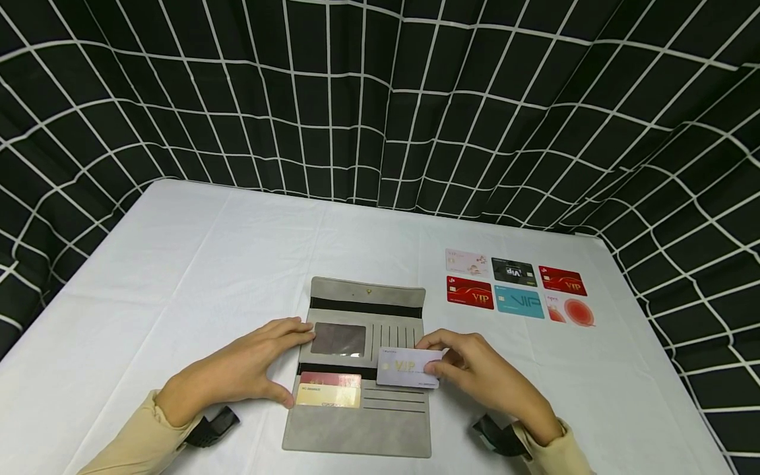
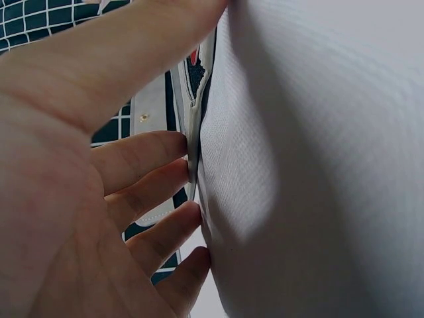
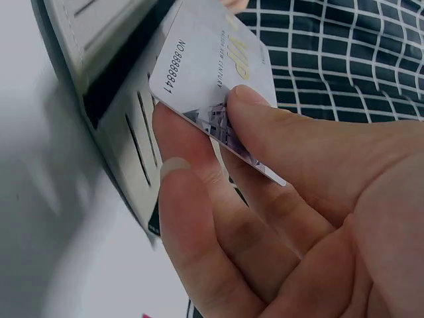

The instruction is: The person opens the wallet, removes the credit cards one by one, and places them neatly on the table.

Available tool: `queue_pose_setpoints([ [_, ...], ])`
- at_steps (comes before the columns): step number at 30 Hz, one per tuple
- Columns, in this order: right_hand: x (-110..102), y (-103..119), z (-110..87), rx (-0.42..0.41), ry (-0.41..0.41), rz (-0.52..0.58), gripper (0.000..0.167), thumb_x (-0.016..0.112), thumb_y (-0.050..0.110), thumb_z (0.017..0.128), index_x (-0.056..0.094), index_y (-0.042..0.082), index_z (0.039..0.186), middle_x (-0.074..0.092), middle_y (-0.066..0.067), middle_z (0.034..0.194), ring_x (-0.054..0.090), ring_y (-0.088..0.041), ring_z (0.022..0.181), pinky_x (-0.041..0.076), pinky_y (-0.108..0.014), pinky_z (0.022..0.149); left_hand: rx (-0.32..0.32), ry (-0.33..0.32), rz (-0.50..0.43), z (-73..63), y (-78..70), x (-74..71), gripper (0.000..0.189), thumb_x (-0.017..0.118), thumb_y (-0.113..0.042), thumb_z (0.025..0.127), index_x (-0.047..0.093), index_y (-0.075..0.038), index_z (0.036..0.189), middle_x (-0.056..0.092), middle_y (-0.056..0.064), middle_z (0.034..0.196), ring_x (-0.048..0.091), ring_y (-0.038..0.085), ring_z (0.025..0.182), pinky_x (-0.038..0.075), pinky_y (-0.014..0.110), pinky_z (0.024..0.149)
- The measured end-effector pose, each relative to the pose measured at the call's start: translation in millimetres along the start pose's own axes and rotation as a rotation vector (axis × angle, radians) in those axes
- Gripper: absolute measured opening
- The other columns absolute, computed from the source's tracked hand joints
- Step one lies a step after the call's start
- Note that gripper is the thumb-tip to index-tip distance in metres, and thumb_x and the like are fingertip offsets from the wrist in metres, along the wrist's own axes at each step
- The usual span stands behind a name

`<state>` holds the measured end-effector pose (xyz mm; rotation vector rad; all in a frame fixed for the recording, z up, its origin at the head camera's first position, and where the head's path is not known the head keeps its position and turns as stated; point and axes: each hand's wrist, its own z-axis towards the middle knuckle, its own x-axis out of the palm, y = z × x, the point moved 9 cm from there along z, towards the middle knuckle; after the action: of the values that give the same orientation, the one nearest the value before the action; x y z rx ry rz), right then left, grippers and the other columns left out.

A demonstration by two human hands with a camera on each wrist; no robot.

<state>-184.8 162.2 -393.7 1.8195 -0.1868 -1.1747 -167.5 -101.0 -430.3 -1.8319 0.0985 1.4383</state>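
A grey wallet [image 1: 356,432] lies unfolded on the white table, its flap with a small snap at the far end. My right hand [image 1: 477,369] pinches a pale VIP card [image 1: 410,367] between thumb and fingers, over the right half of the wallet. In the right wrist view the card [image 3: 199,59] is tilted, thumb on its printed face. My left hand [image 1: 249,363] touches the wallet's left edge with spread fingers and thumb. A yellow card [image 1: 329,395] and a red card [image 1: 332,379] sit in the lower left slots. Above them is a clear window pocket [image 1: 338,340].
Two rows of cards lie at the right: a pink card [image 1: 466,262], a black card [image 1: 513,271], a red card [image 1: 562,281], another red card [image 1: 470,292], a blue card [image 1: 519,301] and a white-and-red card [image 1: 570,310]. A black gridded curtain [image 1: 380,105] surrounds the table [image 1: 178,264].
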Motion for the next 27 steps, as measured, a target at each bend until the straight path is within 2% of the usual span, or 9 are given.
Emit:
queue_pose_setpoints([
  [12, -23.7, -16.9, -4.5, 0.082, -0.087, -0.039, 0.025, 0.072, 0.015, 0.09, 0.067, 0.013, 0.114, 0.073, 0.001, 0.099, 0.067, -0.006, 0.076, 0.055, -0.023, 0.068, 0.005, -0.002, 0.002, 0.0, -0.3, -0.6, 0.099, 0.076, -0.062, 0.067, 0.051, -0.004, 0.143, 0.046, 0.008, 0.151, 0.041, 0.032, 0.141, 0.038, 0.054, 0.113],
  [20, -38.1, -26.1, -7.5, 0.13, -0.138, -0.031, 0.027, 0.073, 0.013, 0.088, 0.067, 0.01, 0.114, 0.072, -0.005, 0.102, 0.067, -0.014, 0.076, 0.055, -0.023, 0.065, 0.011, -0.005, 0.005, 0.7, -1.5, -0.6, 0.099, 0.077, -0.061, 0.066, 0.051, -0.004, 0.142, 0.047, 0.008, 0.15, 0.042, 0.031, 0.14, 0.039, 0.053, 0.112],
  [27, -45.7, -29.4, -9.2, 0.108, -0.168, -0.042, 0.028, 0.073, 0.011, 0.087, 0.068, 0.011, 0.115, 0.07, -0.008, 0.106, 0.067, -0.011, 0.077, 0.055, -0.023, 0.065, 0.006, -0.005, 0.003, -0.1, -1.2, -0.1, 0.099, 0.076, -0.062, 0.066, 0.051, -0.004, 0.142, 0.047, 0.008, 0.15, 0.043, 0.031, 0.139, 0.039, 0.053, 0.112],
])
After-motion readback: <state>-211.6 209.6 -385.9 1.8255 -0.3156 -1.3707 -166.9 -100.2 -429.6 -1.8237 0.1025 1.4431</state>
